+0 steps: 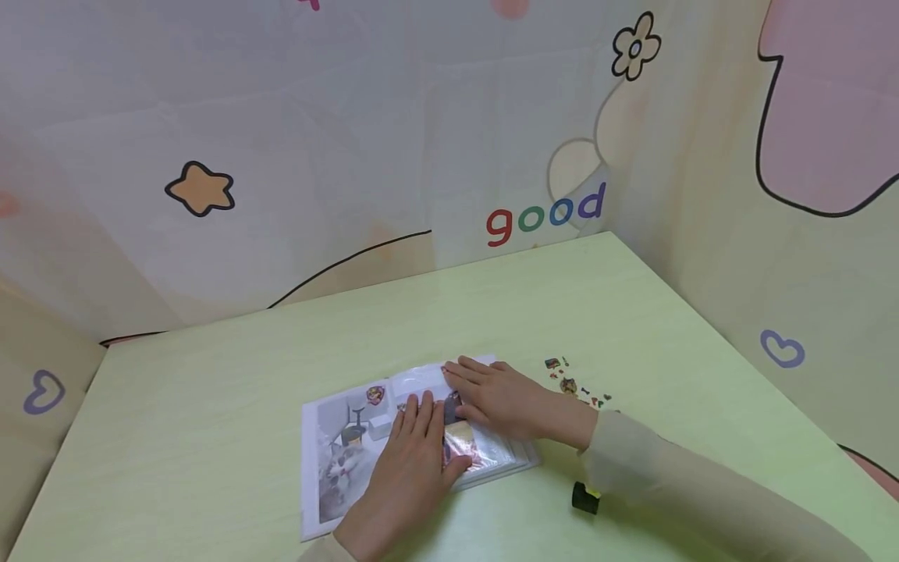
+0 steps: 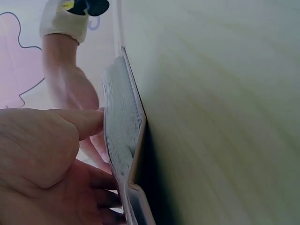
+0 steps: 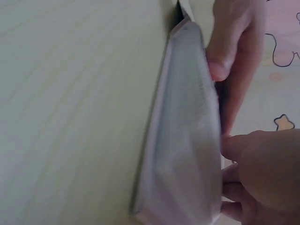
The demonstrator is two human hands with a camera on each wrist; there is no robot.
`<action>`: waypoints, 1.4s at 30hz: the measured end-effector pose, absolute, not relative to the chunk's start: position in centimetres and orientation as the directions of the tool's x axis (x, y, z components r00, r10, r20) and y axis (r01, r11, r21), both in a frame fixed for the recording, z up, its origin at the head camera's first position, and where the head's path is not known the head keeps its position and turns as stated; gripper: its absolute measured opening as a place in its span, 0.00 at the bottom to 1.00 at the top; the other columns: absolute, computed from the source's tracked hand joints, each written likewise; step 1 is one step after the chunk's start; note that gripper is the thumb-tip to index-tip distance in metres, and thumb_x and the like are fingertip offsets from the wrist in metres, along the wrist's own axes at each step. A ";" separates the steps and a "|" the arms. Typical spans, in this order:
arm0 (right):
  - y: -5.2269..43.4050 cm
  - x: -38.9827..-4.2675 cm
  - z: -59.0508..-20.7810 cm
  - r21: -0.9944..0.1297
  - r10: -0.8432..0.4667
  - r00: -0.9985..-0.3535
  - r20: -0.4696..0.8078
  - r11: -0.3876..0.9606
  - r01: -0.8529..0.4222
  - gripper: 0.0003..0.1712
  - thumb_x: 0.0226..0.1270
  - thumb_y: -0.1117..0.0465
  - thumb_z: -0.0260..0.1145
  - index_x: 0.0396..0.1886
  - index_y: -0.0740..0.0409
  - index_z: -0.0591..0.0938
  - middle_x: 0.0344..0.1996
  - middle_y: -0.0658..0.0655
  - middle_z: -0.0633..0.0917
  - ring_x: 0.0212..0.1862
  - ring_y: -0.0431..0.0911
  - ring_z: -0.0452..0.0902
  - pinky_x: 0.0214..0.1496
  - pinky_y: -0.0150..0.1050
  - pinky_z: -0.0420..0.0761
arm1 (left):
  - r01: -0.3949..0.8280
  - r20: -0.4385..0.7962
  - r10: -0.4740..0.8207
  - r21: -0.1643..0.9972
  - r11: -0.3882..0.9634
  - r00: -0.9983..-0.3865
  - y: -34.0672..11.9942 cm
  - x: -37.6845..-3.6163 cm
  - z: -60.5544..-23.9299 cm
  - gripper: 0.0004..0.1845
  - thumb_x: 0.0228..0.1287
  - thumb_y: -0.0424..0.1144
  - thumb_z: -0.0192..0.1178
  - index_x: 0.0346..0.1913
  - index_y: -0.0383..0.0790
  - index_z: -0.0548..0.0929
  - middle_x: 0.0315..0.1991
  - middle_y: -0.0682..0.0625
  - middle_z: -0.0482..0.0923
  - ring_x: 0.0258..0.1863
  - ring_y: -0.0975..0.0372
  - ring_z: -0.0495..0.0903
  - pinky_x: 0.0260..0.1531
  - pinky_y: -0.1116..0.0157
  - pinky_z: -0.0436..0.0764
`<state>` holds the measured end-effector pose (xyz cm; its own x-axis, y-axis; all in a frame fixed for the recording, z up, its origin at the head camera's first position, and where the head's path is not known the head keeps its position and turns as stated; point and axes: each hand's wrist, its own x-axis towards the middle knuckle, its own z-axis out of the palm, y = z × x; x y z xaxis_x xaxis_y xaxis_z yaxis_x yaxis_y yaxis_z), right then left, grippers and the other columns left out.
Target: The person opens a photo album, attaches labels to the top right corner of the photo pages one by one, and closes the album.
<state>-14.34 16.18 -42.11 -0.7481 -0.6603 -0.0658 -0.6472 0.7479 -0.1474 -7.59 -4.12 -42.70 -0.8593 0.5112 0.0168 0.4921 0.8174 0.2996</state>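
An album (image 1: 310,476) with glossy clear sleeves lies open on the table, a grey cat picture on its left page. My left hand (image 1: 409,476) rests on it near the spine, fingers extended and thumb out over the right page. My right hand (image 1: 502,396) lies on the upper part of the right page, fingers pointing left. In the left wrist view the thumb of the left hand (image 2: 42,154) touches the edge of the thick page stack (image 2: 121,108). In the right wrist view the right hand (image 3: 269,173) is against the top of the album (image 3: 187,108).
Small colourful stickers (image 1: 569,385) are scattered on the table to the right of the album, partly behind the right forearm. A small black object (image 1: 585,498) with a yellow part is at the right sleeve. Printed cloth walls (image 1: 351,156) stand around the pale green table (image 1: 211,406).
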 end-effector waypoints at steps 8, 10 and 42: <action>15.9 -15.4 -42.0 -0.119 -0.609 -0.783 -0.127 0.793 -0.597 0.40 0.83 0.41 0.51 0.82 0.59 0.60 0.81 0.59 0.58 0.81 0.54 0.50 0.74 0.62 0.63 | 0.512 0.042 0.523 0.284 0.810 -0.851 -4.3 -7.6 -42.8 0.44 0.75 0.57 0.58 0.75 0.23 0.63 0.77 0.28 0.57 0.78 0.38 0.53 0.74 0.43 0.59; 15.8 -15.7 -41.8 -0.127 -0.595 -0.791 -0.145 0.804 -0.581 0.41 0.82 0.41 0.52 0.82 0.60 0.60 0.81 0.59 0.58 0.81 0.54 0.50 0.74 0.62 0.63 | 0.516 0.043 0.527 0.284 0.808 -0.849 -4.3 -7.6 -42.7 0.43 0.75 0.56 0.58 0.75 0.22 0.63 0.77 0.28 0.57 0.78 0.38 0.53 0.74 0.43 0.59; 15.6 -15.2 -41.5 -0.082 -0.610 -0.789 -0.072 0.792 -0.605 0.39 0.82 0.44 0.56 0.81 0.61 0.62 0.80 0.61 0.61 0.81 0.55 0.51 0.75 0.62 0.62 | 0.535 0.017 0.551 0.271 0.800 -0.834 -4.7 -7.6 -42.4 0.43 0.74 0.55 0.59 0.75 0.21 0.63 0.78 0.29 0.56 0.79 0.39 0.52 0.75 0.45 0.58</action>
<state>-15.20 15.60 -41.47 -0.7891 -0.6101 -0.0717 -0.6049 0.7920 -0.0824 -7.62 -4.68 -42.39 -0.8341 0.5514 0.0168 0.5346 0.8004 0.2713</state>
